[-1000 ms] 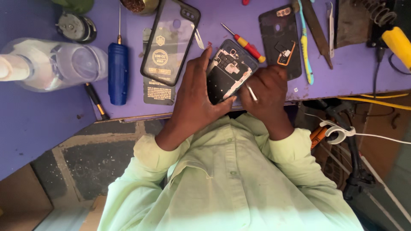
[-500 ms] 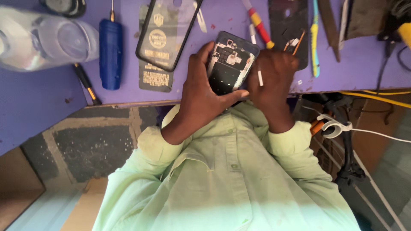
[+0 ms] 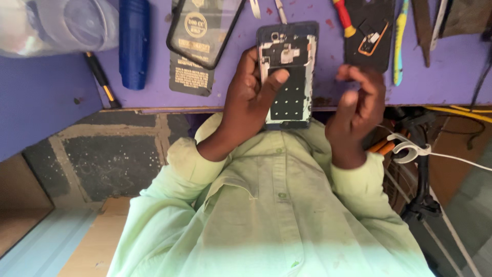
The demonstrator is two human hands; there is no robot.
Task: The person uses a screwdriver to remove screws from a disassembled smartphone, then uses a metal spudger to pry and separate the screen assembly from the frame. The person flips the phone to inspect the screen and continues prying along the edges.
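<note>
While the left hand [image 3: 251, 95] grips the opened phone [image 3: 288, 72] at the purple table [image 3: 46, 97] edge, thumb on its middle, I'd keep it pinned flat. Its long axis runs straight away from the body, camera end farthest. The right hand [image 3: 359, 102] hovers beside it, fingers curled and empty.

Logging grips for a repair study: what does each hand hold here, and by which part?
The left hand grips the opened phone by its left edge, thumb across its inner face. The right hand holds nothing visible.
</note>
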